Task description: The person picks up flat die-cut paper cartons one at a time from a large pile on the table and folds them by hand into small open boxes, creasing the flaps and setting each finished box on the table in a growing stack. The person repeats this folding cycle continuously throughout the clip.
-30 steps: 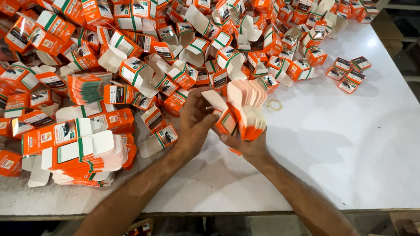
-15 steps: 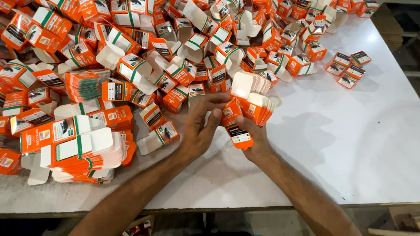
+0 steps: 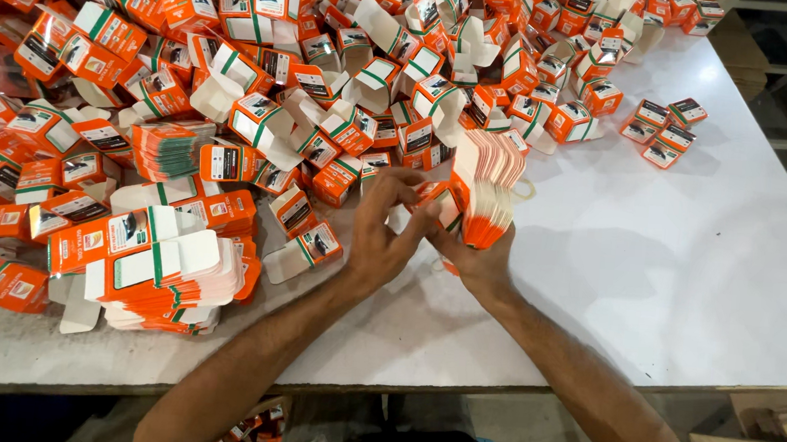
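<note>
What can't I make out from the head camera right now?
- The carton between the left hand and right hand: hidden by the fingers.
- The fanned stack of flat cartons: count too fine to tell.
- The carton pile: cut off by the top and left edges.

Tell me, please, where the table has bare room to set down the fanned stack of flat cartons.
Bare white table lies right of the right hand, below the four small boxes. A narrower strip runs along the near edge. Crowded: the orange carton heap behind and left of the left hand.
</note>
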`<state>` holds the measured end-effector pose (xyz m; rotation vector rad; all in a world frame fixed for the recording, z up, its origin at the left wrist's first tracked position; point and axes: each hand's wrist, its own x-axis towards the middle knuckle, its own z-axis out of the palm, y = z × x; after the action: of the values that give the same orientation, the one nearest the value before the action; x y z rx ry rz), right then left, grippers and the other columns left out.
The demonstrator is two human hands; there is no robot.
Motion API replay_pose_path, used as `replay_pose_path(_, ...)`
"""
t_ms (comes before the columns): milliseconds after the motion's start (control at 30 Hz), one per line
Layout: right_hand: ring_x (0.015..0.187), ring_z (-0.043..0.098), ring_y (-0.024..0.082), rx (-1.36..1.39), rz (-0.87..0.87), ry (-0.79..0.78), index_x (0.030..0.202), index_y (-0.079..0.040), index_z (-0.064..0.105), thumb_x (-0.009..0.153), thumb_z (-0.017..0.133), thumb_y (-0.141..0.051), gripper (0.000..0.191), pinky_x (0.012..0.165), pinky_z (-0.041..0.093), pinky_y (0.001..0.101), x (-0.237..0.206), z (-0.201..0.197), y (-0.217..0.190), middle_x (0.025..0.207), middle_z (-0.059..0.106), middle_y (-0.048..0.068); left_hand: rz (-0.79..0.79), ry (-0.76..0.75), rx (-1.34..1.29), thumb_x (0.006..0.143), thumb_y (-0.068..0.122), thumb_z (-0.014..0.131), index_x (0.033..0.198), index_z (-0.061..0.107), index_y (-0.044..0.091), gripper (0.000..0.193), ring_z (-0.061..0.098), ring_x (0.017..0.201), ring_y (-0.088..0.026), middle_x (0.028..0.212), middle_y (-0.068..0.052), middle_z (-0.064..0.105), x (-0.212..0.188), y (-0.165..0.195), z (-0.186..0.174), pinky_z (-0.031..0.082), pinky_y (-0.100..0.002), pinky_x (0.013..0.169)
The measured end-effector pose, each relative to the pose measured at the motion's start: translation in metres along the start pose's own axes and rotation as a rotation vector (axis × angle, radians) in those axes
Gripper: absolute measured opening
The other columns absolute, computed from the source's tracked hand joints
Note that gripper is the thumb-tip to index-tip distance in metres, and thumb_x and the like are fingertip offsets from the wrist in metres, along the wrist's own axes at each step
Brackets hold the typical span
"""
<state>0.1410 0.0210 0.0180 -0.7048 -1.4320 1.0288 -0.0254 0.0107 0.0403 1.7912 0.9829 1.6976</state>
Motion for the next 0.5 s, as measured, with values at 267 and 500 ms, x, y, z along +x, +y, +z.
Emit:
replay_pose_path(267,0.125,0.064,0.025,-0.006,-0.209,0.001,0.141,0.002,0.054,0.095,0.078,-0.008,0.053,0.113,0.054,0.0426,0.008,-0.009,0.003,0.134,0.064,0.012,0.214,0.202,0.336,0.088,-0.012,0.061,0.144,0.045,0.000,0.059,0.038,0.146,-0.040,0.153,-0.025,0.037,0.029,0.003,-0.038,0.035,-0.050,0.120)
replay_pose_path(500,0.128,0.059,0.025,0.565,0.283,-0.288,0.145,-0.003,0.045,0.087,0.074,-0.012,0.065,0.112,0.049,0.0472,0.006,-0.021,0.018,0.134,0.060,0.012,0.235,-0.129,0.344,0.087,-0.008,0.069,0.138,0.054,0.008,0.056,0.051,0.126,-0.034,0.135,-0.015,0.054,0.005,-0.001,-0.004,0.045,-0.045,0.107)
